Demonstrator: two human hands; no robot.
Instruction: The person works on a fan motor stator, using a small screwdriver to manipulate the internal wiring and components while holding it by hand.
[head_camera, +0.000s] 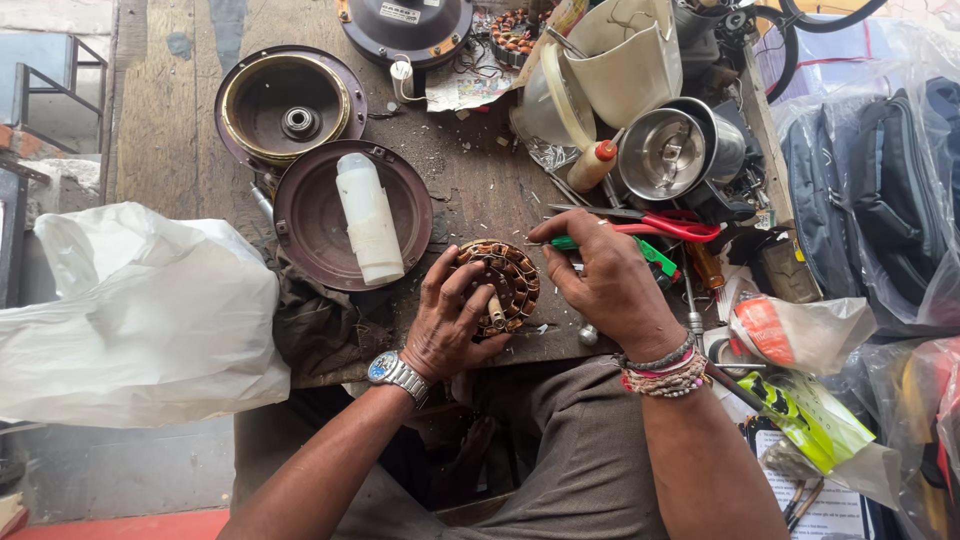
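A round stator wound with copper wire lies on the worn wooden bench near its front edge. My left hand, with a wristwatch on its wrist, grips the stator from the left, fingers curled over its rim. My right hand, with bead bracelets on the wrist, holds a green-handled tool and presses its thin tip against the stator's right side.
A brown round cover holds a white plastic bottle. Behind it sits a second housing with a bearing. Red-handled pliers, a steel jar, a white jug and a small squeeze bottle crowd the right. A white bag lies left.
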